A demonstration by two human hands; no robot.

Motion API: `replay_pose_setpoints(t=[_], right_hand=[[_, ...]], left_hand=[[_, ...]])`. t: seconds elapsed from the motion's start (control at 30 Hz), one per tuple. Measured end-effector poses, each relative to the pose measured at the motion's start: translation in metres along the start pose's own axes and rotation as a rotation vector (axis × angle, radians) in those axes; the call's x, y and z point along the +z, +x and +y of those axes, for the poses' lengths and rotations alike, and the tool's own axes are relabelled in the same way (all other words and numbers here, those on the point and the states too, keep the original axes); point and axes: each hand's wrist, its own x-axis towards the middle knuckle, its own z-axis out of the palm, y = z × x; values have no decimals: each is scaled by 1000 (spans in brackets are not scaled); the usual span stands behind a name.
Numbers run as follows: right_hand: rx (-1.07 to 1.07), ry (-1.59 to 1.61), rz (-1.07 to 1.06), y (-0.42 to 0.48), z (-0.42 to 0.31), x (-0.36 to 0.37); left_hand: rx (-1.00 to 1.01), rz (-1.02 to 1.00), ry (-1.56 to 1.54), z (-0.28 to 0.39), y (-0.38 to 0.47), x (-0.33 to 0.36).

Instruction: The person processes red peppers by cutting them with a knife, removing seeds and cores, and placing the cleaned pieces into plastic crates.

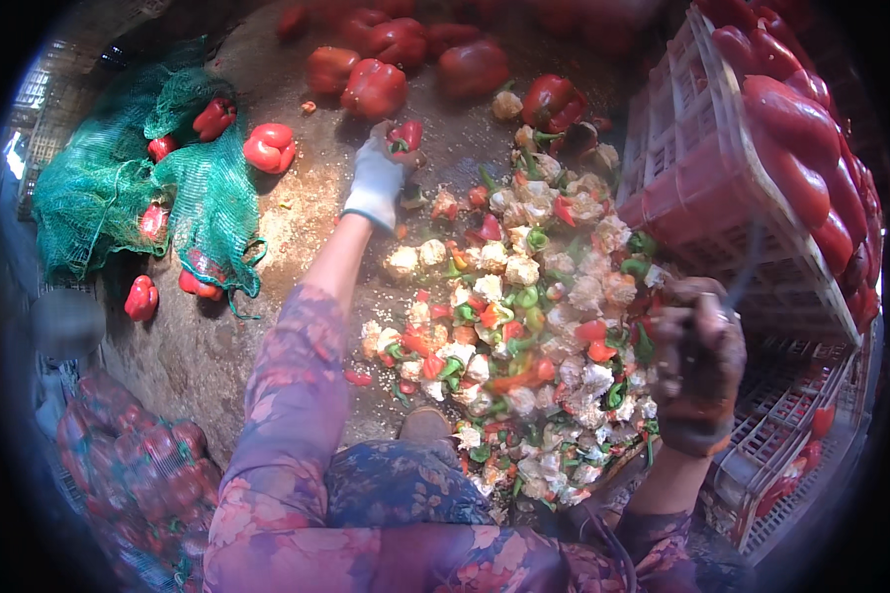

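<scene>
My left hand (377, 178), in a white glove, reaches forward over the floor and grips a small red bell pepper (408, 136) with a green spot facing me. Just beyond it lies a larger red bell pepper (374, 89). My right hand (697, 370), in a dirty brown glove, is raised at the right, its fingers curled. A thin, blurred knife blade (753, 256) points up from that fist; its handle is hidden. Between my hands spreads a heap of cut pepper cores (523, 270) with pale seeds, green stems and red scraps.
Right of the heap, a tilted plastic crate (690, 141) is full of red peppers (793, 148); another crate (779, 437) stands below. Green mesh netting (208, 193) with peppers lies left. A mesh sack of peppers (141, 467) sits lower left. More peppers (475, 67) lie ahead.
</scene>
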Motion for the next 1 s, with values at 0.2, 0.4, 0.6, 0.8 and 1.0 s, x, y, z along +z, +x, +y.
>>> replay_pose_setpoints(t=[0.2, 0.4, 0.6, 0.8, 1.0], right_hand=[[-204, -872, -326, 54, 79, 84], [87, -1181, -270, 48, 75, 79], [-765, -913, -335, 49, 69, 50], [-216, -545, -288, 63, 85, 52], [135, -330, -267, 46, 76, 66]], left_hand=[[143, -368, -459, 14, -91, 13], [-122, -519, -666, 29, -125, 17], [-249, -780, -762, 41, -143, 19], [-316, -830, -855, 42, -160, 28], [662, -401, 31, 14, -157, 37]])
